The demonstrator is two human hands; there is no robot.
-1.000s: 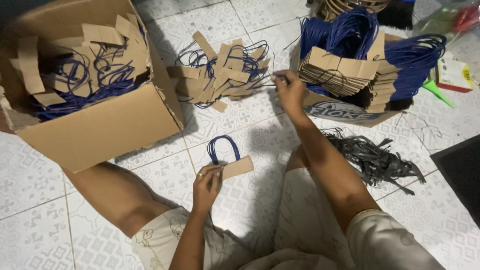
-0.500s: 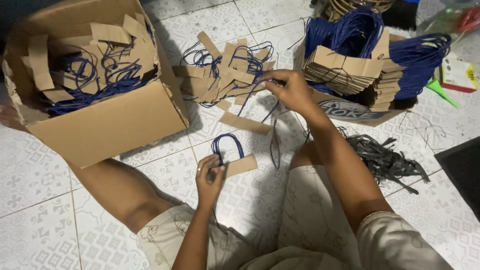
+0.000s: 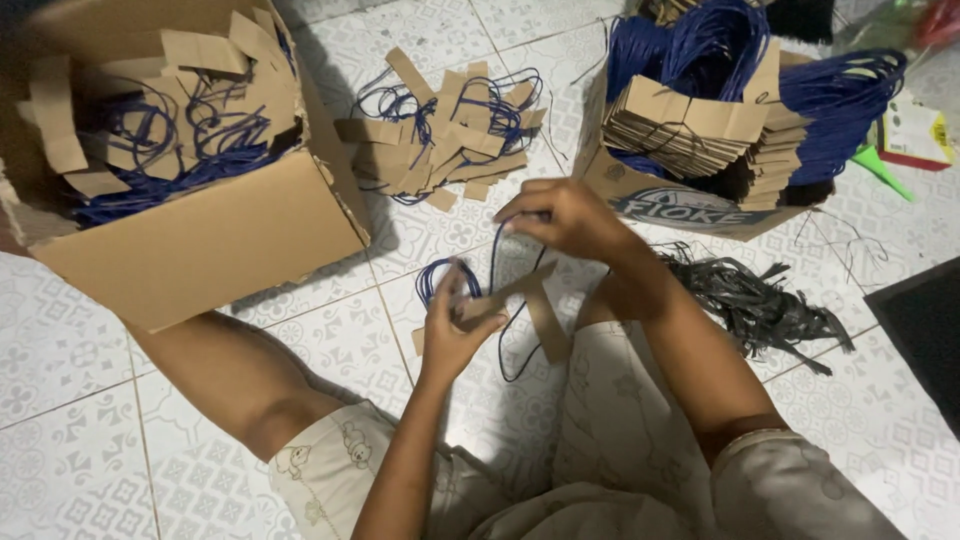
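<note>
Hands are meeting over the tiled floor, between the person's knees. Left hand is pinching a brown card strip with a blue cord loop rising from it, thumb and fingers closed on the card. Right hand is hanging just above, fingertips closed on a second cord that is dangling down to two more card strips; these are crossing the left hand's strip and hanging over the right knee.

Ahead of the hands, a loose pile of the same strips and cords is lying on the tiles. An open cardboard box full of them is sitting to the left, touching the left leg. To the right, another box is holding neat stacks of strips with blue cords bunched above. Black strands are lying in a heap beside the right arm. A dark mat is showing at the right edge.
</note>
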